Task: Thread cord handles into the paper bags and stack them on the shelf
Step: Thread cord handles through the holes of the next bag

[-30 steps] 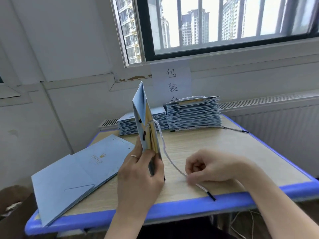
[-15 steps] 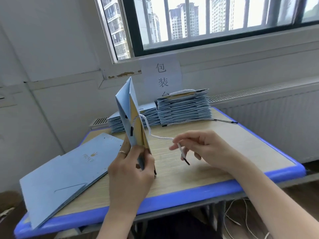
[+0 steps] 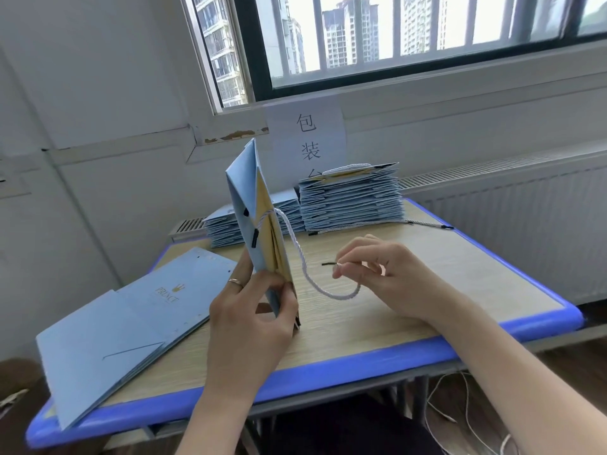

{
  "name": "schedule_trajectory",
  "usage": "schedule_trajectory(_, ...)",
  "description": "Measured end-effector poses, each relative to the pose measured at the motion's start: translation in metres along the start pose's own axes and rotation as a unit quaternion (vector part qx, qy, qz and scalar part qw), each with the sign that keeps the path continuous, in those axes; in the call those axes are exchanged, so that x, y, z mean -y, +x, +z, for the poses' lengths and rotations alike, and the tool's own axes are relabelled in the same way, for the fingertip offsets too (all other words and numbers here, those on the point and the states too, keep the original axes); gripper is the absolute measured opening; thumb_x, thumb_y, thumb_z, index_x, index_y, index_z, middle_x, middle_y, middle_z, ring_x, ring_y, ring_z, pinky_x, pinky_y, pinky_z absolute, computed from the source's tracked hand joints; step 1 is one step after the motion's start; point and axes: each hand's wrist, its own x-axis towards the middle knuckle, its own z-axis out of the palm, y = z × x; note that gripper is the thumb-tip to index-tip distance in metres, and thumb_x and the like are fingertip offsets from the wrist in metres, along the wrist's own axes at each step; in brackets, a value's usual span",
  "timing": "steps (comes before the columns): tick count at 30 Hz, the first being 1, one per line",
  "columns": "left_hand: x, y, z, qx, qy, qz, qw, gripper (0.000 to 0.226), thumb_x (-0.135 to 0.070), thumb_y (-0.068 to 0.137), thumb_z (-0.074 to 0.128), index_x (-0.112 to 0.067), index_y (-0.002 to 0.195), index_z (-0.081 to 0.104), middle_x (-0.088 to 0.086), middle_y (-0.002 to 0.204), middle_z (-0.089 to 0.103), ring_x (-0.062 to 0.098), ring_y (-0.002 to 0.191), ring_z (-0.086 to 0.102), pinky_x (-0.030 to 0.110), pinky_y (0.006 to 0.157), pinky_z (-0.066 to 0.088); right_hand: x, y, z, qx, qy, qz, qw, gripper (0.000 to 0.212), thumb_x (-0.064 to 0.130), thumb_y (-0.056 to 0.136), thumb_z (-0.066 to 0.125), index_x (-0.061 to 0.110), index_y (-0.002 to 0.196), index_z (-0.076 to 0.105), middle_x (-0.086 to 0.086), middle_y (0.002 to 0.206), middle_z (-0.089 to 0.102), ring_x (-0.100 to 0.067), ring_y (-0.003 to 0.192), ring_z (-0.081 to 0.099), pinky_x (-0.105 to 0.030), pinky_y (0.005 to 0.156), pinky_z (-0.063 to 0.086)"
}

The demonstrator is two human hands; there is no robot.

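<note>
Left hand [image 3: 249, 318] upright, fingers [image 3: 288, 295] in a clamp; right hand [image 3: 395, 279] level, fingertips [image 3: 339, 271] in a pinch.

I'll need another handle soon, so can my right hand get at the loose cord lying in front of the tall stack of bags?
Probably yes: only bare table lies between the right hand and that loose cord, but the hand is pinching the tip of the threaded cord.

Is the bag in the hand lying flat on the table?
No, the left hand holds the bag standing upright on its narrow edge.
</note>
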Motion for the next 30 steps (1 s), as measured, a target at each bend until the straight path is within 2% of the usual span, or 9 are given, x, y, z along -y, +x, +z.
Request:
schedule_trajectory(3,-0.002,-0.001,-0.001,0.021,0.001,0.004,1.000,0.022,0.000,0.074,0.078,-0.013,0.074,0.060,-0.009,0.090,0.055,0.008,0.057,0.059,0.010,0.053,0.043,0.001,0.000,-0.003,-0.036,0.049,0.032,0.998,0.015,0.022,0.096,0.063,0.026,0.086,0.073,0.006,0.086,0.069,-0.035,0.064,0.048,-0.041,0.059,0.038)
schedule_trajectory(7,0.000,-0.002,-0.003,0.040,0.020,0.001,0.999,0.033,-0.002,0.068,0.082,-0.015,0.077,0.052,-0.008,0.085,0.052,0.006,0.073,0.056,0.005,0.057,0.039,0.000,-0.002,-0.004,-0.024,0.044,0.044,0.998,0.016,0.016,0.098,0.061,0.019,0.087,0.072,0.010,0.071,0.059,-0.018,0.049,0.029,-0.030,0.050,0.028)
schedule_trajectory(9,0.001,-0.004,-0.002,0.049,0.025,-0.019,0.998,0.036,-0.006,0.068,0.082,-0.017,0.080,0.049,-0.007,0.082,0.052,0.010,0.075,0.053,0.013,0.060,0.041,0.001,-0.002,-0.003,-0.017,0.032,0.041,0.999,0.017,0.016,0.099,0.060,0.018,0.087,0.072,0.017,0.068,0.057,-0.014,0.049,0.029,-0.026,0.049,0.027)
schedule_trajectory(14,0.000,-0.004,0.000,0.050,0.020,-0.034,0.998,0.046,-0.008,0.070,0.080,-0.027,0.083,0.040,-0.008,0.082,0.050,0.014,0.073,0.052,0.019,0.062,0.041,0.003,-0.003,-0.001,0.001,0.032,0.023,0.999,0.023,0.026,0.100,0.053,0.027,0.081,0.066,0.002,0.080,0.064,-0.037,0.063,0.047,-0.047,0.059,0.038)
schedule_trajectory(17,-0.002,-0.003,-0.001,0.055,0.010,-0.024,0.998,0.042,-0.004,0.071,0.078,-0.023,0.080,0.042,-0.007,0.081,0.049,0.014,0.072,0.053,0.014,0.061,0.044,0.011,-0.006,0.005,0.053,0.046,0.008,0.997,0.031,0.029,0.101,0.043,0.010,0.078,0.052,0.007,0.071,0.049,-0.015,0.067,0.043,-0.034,0.065,0.037)
schedule_trajectory(22,-0.002,-0.002,0.001,0.045,-0.020,-0.037,0.998,0.039,-0.010,0.072,0.082,-0.021,0.076,0.045,-0.011,0.080,0.047,0.012,0.072,0.053,0.029,0.063,0.047,0.022,-0.001,0.033,0.162,-0.191,-0.039,0.967,0.034,0.047,0.083,0.069,0.026,0.092,0.044,0.015,0.079,0.050,-0.008,0.071,0.045,-0.027,0.065,0.040)
schedule_trajectory(24,-0.003,-0.001,0.000,0.044,-0.026,-0.037,0.998,0.041,-0.007,0.070,0.083,-0.022,0.076,0.044,-0.011,0.080,0.046,0.011,0.073,0.053,0.025,0.062,0.046,0.023,0.004,0.039,0.152,-0.202,-0.041,0.967,0.031,0.049,0.085,0.068,0.035,0.092,0.042,0.019,0.078,0.050,-0.005,0.071,0.045,-0.025,0.065,0.037)
schedule_trajectory(27,-0.002,-0.001,-0.001,0.056,-0.013,-0.014,0.998,0.035,0.001,0.071,0.076,-0.016,0.077,0.046,-0.013,0.084,0.046,0.010,0.075,0.051,0.020,0.063,0.042,0.020,0.007,0.041,0.123,-0.178,-0.018,0.976,0.032,0.052,0.088,0.059,0.030,0.076,0.038,0.013,0.069,0.049,-0.009,0.065,0.047,-0.034,0.062,0.042)
schedule_trajectory(30,-0.001,-0.001,-0.001,0.064,-0.004,0.010,0.998,0.027,0.007,0.073,0.069,-0.011,0.077,0.051,-0.006,0.098,0.053,0.006,0.073,0.051,0.010,0.065,0.036,0.015,0.009,0.037,0.104,-0.144,-0.014,0.984,0.018,0.034,0.081,0.050,0.026,0.072,0.036,0.005,0.070,0.052,-0.017,0.063,0.046,-0.045,0.061,0.044)
